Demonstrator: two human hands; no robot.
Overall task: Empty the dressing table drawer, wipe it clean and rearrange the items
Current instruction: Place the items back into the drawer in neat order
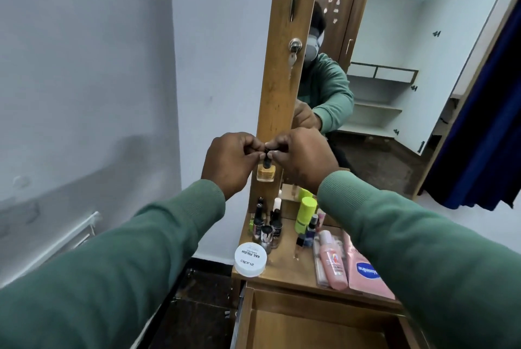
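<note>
A small yellow nail polish bottle (265, 173) with a black cap hangs in the air above the dressing table top (290, 267). My left hand (229, 162) and my right hand (303, 158) both pinch its black cap from either side. Below, the wooden drawer (315, 329) stands pulled open, and its visible floor is bare. On the table top stand several dark nail polish bottles (266, 228), a white round nail polish remover tub (250, 259), a lime green bottle (304, 214), a pink bottle (334, 262) and a pink Vaseline pouch (366, 272).
A tall mirror (394, 66) in a wooden frame with a key in its lock (294, 48) rises behind the table. A grey wall is at the left. A dark blue curtain (485, 128) hangs at the right. A white rack (76, 233) leans low on the left.
</note>
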